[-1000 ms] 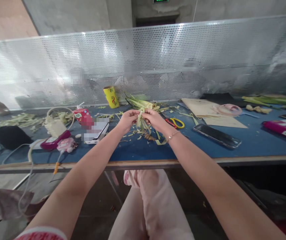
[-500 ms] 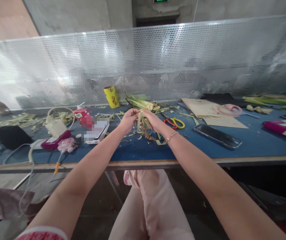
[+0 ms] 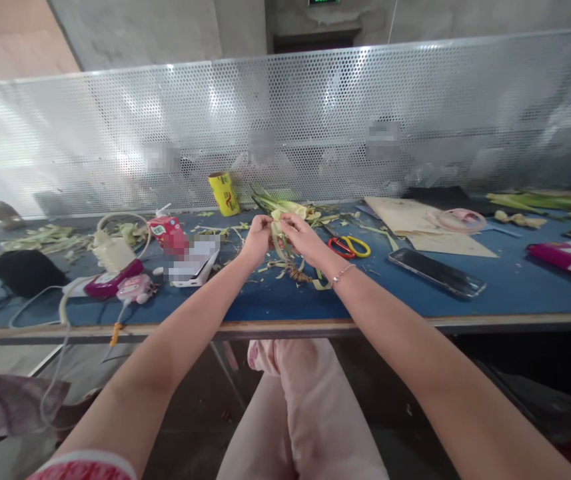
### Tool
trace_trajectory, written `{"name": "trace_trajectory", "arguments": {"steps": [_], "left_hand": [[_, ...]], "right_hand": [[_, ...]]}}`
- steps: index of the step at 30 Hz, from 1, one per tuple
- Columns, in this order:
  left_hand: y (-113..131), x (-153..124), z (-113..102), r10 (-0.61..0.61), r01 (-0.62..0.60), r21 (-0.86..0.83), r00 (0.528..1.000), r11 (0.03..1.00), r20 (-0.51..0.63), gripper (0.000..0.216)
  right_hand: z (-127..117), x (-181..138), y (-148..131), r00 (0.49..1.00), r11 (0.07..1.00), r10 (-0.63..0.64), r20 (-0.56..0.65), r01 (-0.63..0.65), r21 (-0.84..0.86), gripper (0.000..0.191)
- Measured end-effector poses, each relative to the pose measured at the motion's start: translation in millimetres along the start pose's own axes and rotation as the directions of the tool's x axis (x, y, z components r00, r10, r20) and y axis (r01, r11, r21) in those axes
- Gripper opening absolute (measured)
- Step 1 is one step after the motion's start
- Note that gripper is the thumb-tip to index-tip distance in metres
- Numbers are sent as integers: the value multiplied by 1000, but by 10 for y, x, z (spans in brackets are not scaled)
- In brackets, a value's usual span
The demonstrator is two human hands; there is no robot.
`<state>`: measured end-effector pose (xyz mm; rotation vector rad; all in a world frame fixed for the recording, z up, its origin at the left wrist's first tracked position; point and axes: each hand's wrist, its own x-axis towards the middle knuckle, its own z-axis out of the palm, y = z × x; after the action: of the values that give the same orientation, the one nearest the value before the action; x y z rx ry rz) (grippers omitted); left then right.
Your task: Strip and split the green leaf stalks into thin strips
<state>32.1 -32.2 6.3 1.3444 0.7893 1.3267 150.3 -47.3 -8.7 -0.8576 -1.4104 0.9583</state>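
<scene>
My left hand (image 3: 256,239) and my right hand (image 3: 301,235) meet over the blue table (image 3: 275,303), both closed on a pale green leaf strip (image 3: 279,241) that bends down between them. Under the hands lies a small brown woven piece (image 3: 297,273) among cut leaf scraps. A bundle of green leaves (image 3: 280,205) lies just beyond my fingers. A thin bracelet sits on my right wrist.
Red-and-yellow scissors (image 3: 348,246) and a dark phone (image 3: 436,272) lie right of my hands. A yellow roll (image 3: 222,193), a red carton (image 3: 165,231), a white device (image 3: 192,265) and cables sit left. A perforated metal screen (image 3: 315,120) backs the table. More leaves (image 3: 550,200) lie far right.
Both hands have shifted slightly away from me and up, still pinching the leaf strip; the strip now curves lower between them.
</scene>
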Motion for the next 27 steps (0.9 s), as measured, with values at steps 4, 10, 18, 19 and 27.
{"name": "trace_trajectory", "arguments": {"steps": [4,10,18,19,27], "left_hand": [[-43,16,-11,60,-59,62,998,996,-13,10],[-81,37,-42,172,-159,176,983,972,-63,9],[-46,63,-107,280,-230,247,941,941,-192,6],[-33,55,-105,271,-218,247,941,944,-204,6],[52,3,-88,269,-192,273,922,943,-280,5]], "right_hand": [[5,-14,-32,999,998,30,-26,-29,54,32],[-48,14,-54,986,996,57,-155,-45,82,33],[-98,87,12,944,971,-211,-252,172,-168,25],[-107,88,17,939,960,-243,-244,198,-198,25],[-160,44,-15,870,843,-447,-208,331,-425,18]]}}
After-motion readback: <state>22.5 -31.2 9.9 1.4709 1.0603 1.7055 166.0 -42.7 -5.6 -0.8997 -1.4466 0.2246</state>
